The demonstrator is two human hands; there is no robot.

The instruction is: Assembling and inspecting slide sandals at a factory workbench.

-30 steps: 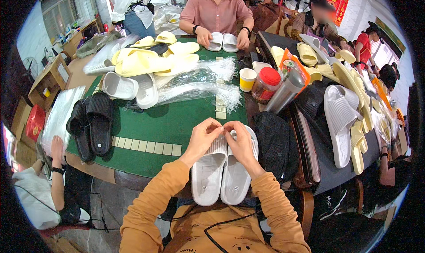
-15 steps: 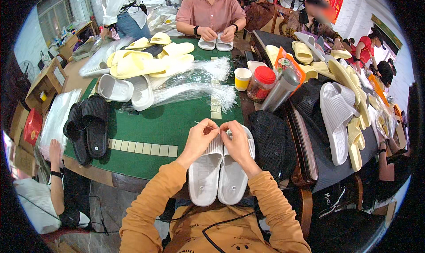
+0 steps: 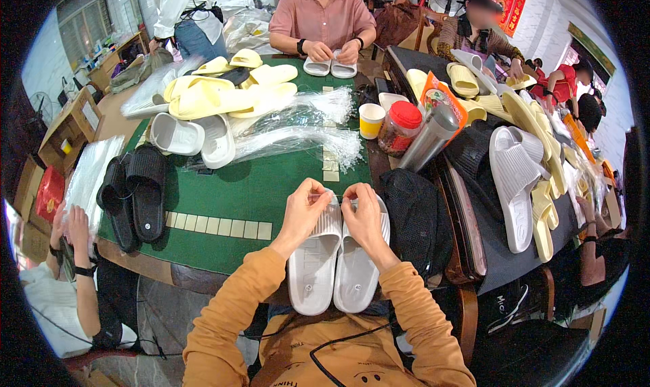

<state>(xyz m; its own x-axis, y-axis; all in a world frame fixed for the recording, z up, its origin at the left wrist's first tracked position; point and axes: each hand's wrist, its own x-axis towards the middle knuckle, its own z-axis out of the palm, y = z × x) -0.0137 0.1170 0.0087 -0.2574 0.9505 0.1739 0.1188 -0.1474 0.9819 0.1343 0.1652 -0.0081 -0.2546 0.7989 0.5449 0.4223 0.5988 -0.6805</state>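
Note:
A pair of light grey slippers, the left one (image 3: pixel 312 272) and the right one (image 3: pixel 355 273), rests side by side in front of me, heels toward my body. Over their ridged straps, my left hand (image 3: pixel 301 211) and my right hand (image 3: pixel 363 219) are closed in fingertip pinches, a small gap apart. A thin pale plastic strand (image 3: pixel 336 196) spans that gap, its ends hidden in my fingers. Whether it passes through the straps, I cannot tell. Beyond my hands lie bundles of similar clear strands (image 3: pixel 291 142) with white ends.
Black slippers (image 3: pixel 146 197) lie left on the green table mat (image 3: pixel 223 197), with yellow slippers (image 3: pixel 203 97) farther back. A paper cup (image 3: pixel 370 121), a red-lidded jar (image 3: pixel 401 126) and a metal flask (image 3: pixel 430 138) stand right of the mat, beyond a black mesh bag (image 3: pixel 416 218). Co-workers sit around.
My hands have drawn slightly apart, so the strand now shows between them; its end no longer sticks out above my left hand. At left, a co-worker's second hand has come into view.

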